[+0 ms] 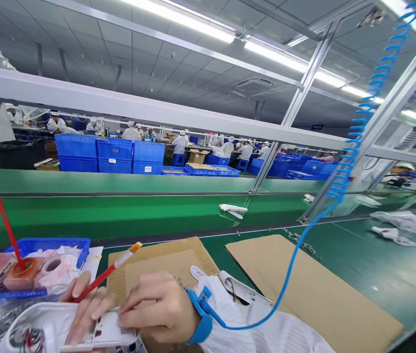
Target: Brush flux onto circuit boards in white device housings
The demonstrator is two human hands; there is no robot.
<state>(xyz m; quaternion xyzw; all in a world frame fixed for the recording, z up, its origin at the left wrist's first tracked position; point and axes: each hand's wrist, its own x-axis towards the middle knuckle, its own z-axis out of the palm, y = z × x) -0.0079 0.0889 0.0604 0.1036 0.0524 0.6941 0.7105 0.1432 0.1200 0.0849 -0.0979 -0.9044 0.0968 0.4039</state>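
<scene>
My left hand point(88, 311) is closed on a white plastic housing point(42, 314) at the bottom left. A round motor-like part with thin coloured wires point(27, 338) sits inside its wide end. A paintbrush point(108, 274) with a red handle and pale bristles is tucked between the same hand's fingers, tip up and to the right. My right hand point(156, 304), wearing a blue wrist strap point(200, 316), pinches a small white plate point(110, 329) lying against the housing. Its fingertips partly cover the plate.
Orange-stained jars point(24, 274) and a blue tray point(61, 242) stand at the left. Cardboard sheets point(303, 279) cover the bench. A coiled blue cord point(292, 269) runs to the strap. Beyond, white parts point(233, 210) lie on a green belt point(156, 215). People work farther back.
</scene>
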